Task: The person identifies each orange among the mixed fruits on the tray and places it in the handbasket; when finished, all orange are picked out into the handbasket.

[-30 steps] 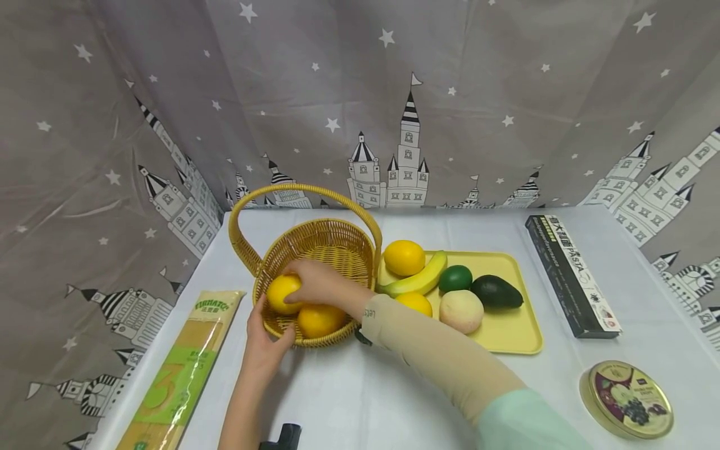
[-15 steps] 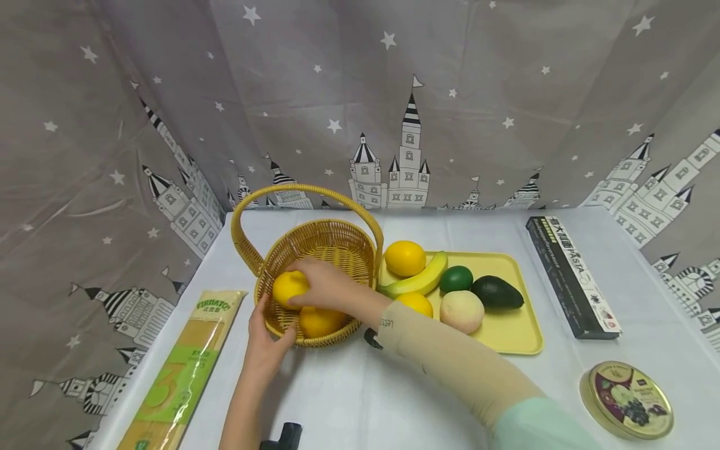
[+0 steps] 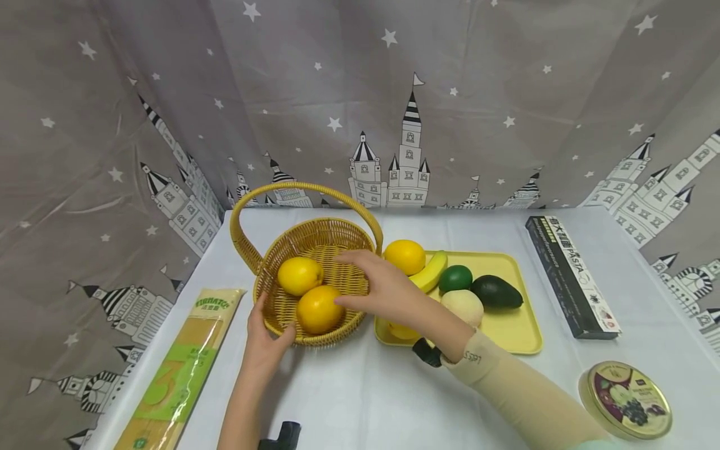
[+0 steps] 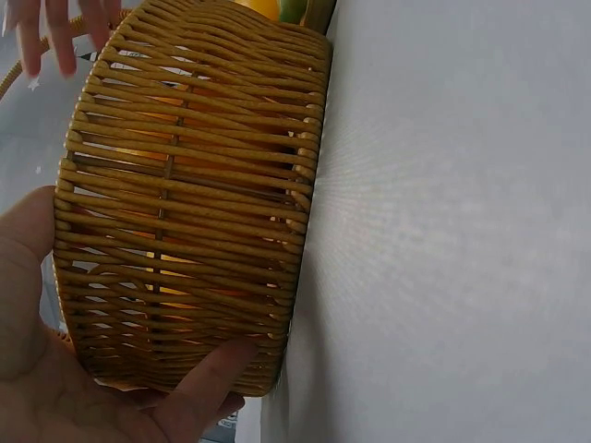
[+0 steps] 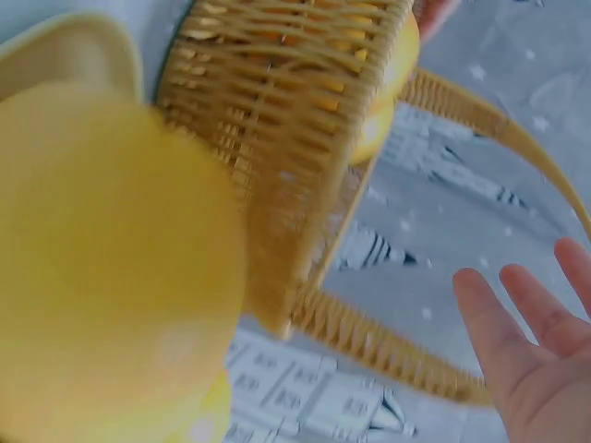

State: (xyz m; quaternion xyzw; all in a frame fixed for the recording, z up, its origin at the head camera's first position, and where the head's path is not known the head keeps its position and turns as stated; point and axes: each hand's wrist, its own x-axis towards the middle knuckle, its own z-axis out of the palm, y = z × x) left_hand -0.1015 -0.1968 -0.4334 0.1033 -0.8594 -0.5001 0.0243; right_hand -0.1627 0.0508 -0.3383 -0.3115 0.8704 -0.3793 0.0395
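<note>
Right hand point(image 3: 385, 286) has let go, fingers spread; smooth oval yellow fruit point(image 3: 299, 276) now lies at ten o'clock inside woven basket point(image 3: 326, 234), rounder orange-yellow fruit point(image 3: 319, 310) at six. Left hand point(image 3: 267, 337) grips basket at seven.

left grip point(image 3: 267, 342) | thumb point(image 3: 287, 338) spread wide | right grip point(image 3: 388, 290) | fingers point(image 3: 357, 257) extended, thumb apart

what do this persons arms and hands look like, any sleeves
The left hand and right hand are bare. A beige fabric sleeve is on the right forearm, with small dark lettering near the wrist end and a sliver of mint-green cloth beyond. A small black fitting shows beside that forearm, and a black angular piece beside the left forearm.
</note>
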